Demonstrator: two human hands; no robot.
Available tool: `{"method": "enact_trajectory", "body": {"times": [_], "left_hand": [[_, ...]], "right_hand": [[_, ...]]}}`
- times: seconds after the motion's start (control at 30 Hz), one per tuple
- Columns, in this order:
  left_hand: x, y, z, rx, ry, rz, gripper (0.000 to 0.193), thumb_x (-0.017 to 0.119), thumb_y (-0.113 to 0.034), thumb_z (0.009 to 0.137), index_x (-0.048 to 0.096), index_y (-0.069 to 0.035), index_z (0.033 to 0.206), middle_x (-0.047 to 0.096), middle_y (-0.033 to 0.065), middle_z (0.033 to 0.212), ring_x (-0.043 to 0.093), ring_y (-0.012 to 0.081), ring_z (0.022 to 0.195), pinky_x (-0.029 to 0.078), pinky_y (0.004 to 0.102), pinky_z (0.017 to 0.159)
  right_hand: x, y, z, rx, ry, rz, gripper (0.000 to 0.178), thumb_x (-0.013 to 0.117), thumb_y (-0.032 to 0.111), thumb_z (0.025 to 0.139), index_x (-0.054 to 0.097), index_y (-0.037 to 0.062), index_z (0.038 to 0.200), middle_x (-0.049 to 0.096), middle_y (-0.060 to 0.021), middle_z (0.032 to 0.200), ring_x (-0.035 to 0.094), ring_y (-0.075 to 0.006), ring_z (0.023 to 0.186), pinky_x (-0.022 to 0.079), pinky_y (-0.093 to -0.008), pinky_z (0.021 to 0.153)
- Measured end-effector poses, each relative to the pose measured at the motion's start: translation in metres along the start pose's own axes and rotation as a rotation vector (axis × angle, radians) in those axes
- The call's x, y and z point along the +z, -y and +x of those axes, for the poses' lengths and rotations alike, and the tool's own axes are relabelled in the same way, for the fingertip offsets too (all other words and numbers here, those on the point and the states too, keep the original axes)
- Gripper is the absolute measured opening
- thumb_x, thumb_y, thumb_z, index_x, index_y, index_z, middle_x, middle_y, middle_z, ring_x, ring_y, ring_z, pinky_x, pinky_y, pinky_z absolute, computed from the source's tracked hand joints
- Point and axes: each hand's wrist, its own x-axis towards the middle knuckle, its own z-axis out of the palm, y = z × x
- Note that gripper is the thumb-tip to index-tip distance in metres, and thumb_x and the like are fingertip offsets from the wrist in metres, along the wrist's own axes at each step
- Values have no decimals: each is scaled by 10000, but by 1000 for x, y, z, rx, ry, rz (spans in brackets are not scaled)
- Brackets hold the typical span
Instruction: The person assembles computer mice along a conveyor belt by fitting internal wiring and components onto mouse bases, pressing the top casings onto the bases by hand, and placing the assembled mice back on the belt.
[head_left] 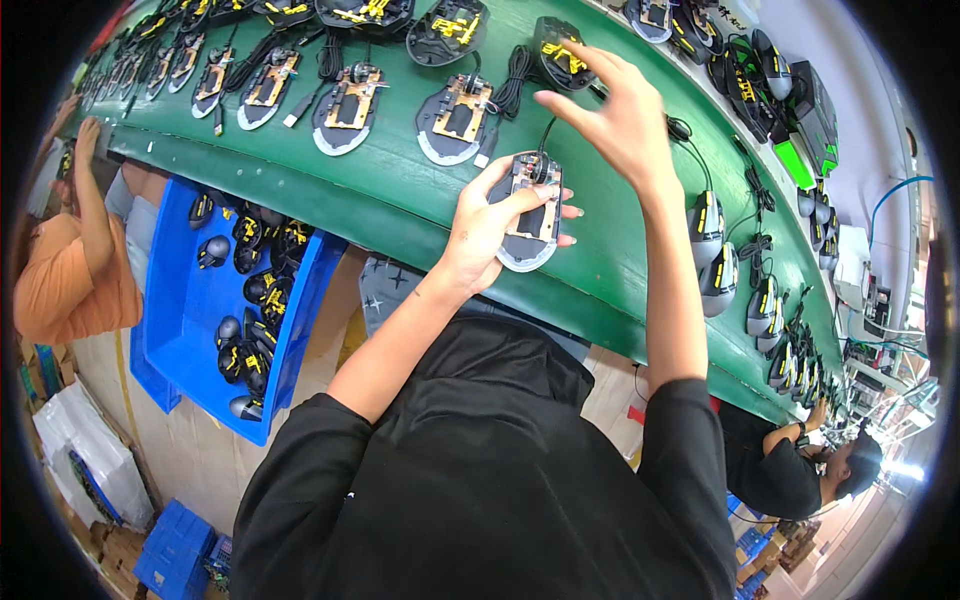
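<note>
My left hand point(490, 225) grips an opened computer mouse base point(527, 235), its tan circuit board facing up and thumb lying across it. A cable runs from the base's far end. My right hand point(620, 115) is raised to the right with thumb and fingers spread, holding nothing. Just beyond its fingertips lies a black mouse top shell point(563, 55) with yellow parts inside. Left of my hands, another mouse base point(455, 122) with exposed board rests on the green bench, and a second top shell point(448, 32) lies behind it.
The green bench point(400, 190) carries a row of mouse bases and coiled cables point(513, 85) to the left. Assembled mice point(706, 228) line the right side. A blue bin point(180, 300) of black shells stands at lower left. Co-workers sit at far left point(75, 265) and right point(780, 465).
</note>
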Motion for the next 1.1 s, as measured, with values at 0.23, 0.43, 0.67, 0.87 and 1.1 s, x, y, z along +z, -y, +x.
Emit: {"method": "enact_trajectory", "body": {"times": [0.23,0.43,0.67,0.87,1.1], "left_hand": [[-9,-8,-8,-10,-16,-119,291,586,-44,919,509,50,1183,649,226,1033,692,347,933,627,470,714],[-11,-11,-8,53,-55,-143,327,584,-35,909,501,44,1215,634,245,1087,677,345,976,622,468,724],[-12,-13,-5,62,-50,5,336,499,-81,931,491,53,1239,626,250,1126,668,345,1006,613,476,770],[-15,-6,-7,94,1,-99,351,430,-253,1012,495,-38,1281,614,105,1181,619,187,1079,530,343,891],[-12,1,-10,146,-44,-80,328,408,-299,1047,539,-64,1235,603,27,1090,590,97,979,487,266,864]], "right_hand": [[-12,-13,-24,652,-294,579,222,618,76,931,628,39,1150,700,-117,985,667,-190,895,556,-290,704],[-39,25,-144,1163,-411,769,212,560,59,971,612,46,1176,670,-81,972,644,-150,911,559,-290,727],[-11,28,-113,542,0,-58,455,632,241,938,547,37,1336,613,-166,1233,553,-312,1159,408,-397,1024],[-2,104,-89,596,-159,297,354,604,249,961,647,63,1259,602,-199,1240,601,-307,1084,470,-393,943],[25,121,-102,491,-51,208,701,699,202,859,392,-14,1452,386,-334,1426,486,-453,1208,412,-467,1021]]}}
